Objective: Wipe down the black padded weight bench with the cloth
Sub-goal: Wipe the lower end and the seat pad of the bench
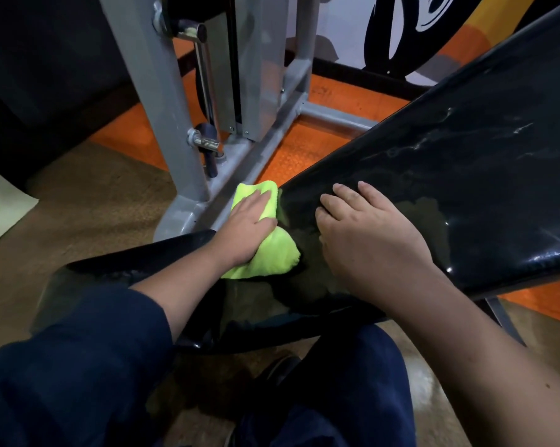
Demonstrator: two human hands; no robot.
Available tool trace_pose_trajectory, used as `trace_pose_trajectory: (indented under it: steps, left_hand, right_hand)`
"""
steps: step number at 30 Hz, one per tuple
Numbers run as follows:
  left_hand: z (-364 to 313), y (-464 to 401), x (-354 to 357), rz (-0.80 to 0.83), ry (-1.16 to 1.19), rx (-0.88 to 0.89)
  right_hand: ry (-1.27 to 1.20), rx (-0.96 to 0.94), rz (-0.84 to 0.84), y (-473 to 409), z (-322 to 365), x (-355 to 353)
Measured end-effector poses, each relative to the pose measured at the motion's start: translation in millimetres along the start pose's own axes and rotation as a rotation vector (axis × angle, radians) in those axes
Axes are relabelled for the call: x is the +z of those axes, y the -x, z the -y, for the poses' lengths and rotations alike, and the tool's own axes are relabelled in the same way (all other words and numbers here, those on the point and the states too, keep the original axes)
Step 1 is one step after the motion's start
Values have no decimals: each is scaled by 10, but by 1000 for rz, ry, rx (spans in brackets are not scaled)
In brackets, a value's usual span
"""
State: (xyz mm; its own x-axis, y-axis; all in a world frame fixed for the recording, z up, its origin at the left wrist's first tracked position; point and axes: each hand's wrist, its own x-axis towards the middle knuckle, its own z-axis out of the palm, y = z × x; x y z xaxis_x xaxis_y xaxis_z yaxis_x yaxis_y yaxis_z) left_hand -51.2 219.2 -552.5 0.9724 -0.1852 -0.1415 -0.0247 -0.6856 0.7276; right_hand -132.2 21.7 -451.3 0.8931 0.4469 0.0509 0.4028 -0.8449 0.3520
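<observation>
Head view, and we start at the fingers: our left hand (pixel 248 225) lies flat with straight fingers on the lime-green cloth (pixel 265 240), pressing it down where the seat meets the sloping backrest. Nothing pinched there, just a flat palm push. Our right hand (pixel 367 235) rests on the lower part of the backrest pad, fingers a little bent and spread on the vinyl, holding nothing, bracing by the look of it. Outward now: the black padded weight bench (pixel 465 162) climbs away to the far right, glossy, with pale smears showing higher up the pad. So we judge the job as partway at best: the cloth is working the low end near us, and the long upper stretch looks unwiped. Left of the bench stands a grey machine frame (pixel 175 150) on orange floor matting (pixel 307 146).
</observation>
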Motion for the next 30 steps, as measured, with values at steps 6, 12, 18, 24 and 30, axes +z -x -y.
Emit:
trace_pose_trajectory:
  steps: [6, 12, 18, 24, 30]
  left_hand:
    - [-55, -78, -6, -34, 91, -30]
    - [148, -34, -2, -27, 122, -102]
    - [200, 141, 94, -65, 96, -29]
    - [147, 77, 68, -60, 65, -28]
    - [244, 56, 37, -40, 56, -77]
  right_hand:
    - [21, -9, 22, 15, -5, -31]
    - [14, -7, 29, 0, -4, -46]
    - [0, -8, 7, 13, 20, -17]
    - [5, -35, 4, -2, 15, 7]
    - [5, -29, 16, -30, 12, 6]
